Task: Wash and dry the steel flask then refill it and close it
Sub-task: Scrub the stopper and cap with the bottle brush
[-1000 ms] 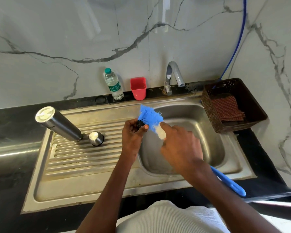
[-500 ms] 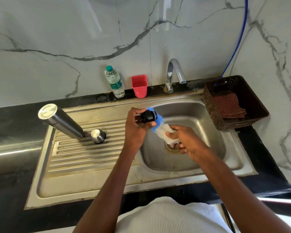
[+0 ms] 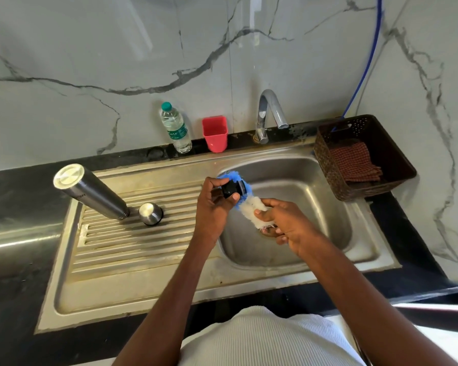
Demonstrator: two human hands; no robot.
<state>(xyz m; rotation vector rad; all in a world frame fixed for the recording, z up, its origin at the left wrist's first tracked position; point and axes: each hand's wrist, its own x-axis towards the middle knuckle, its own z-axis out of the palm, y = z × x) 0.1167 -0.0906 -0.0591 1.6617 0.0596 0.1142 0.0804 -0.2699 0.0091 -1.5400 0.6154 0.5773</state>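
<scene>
Fingers [image 3: 233,198] of left hand [image 3: 212,207] curled round small black flask stopper [image 3: 232,191], held over left rim of basin. Fingers of right hand [image 3: 283,220] clenched on bottle brush [image 3: 249,204] near white bristles; blue bristle tip pressed behind stopper, brush axis running from lower right up to upper left. Handle end hidden under right hand.

Black bench [image 3: 13,196] carrying steel sink [image 3: 148,291], front edge close to torso, marble wall directly behind. Drainboard on left, ribbed, sloped; basin on right, with both hands above it and bare steel around them. Tap [image 3: 269,112] at rear of basin, spout aimed forward and right.

Steel flask [image 3: 90,194] standing inverted on upper left part of drainboard, mouth down on ribs, flat base up; in wide-angle view long axis leaning up and to left, near drainboard's back-left corner. Well apart from both hands, with open ribbed steel in front.

Brown basket [image 3: 397,180] at right of basin on bench, checked cloth [image 3: 354,165] lying inside. Blue hose [image 3: 365,64] running down wall into basket corner.

Plastic water bottle [image 3: 176,128] upright against wall behind drainboard, red cup [image 3: 214,133] just beside it on right.

Steel cap [image 3: 150,213] resting dome up on ribs, just beside flask mouth, right of it.
</scene>
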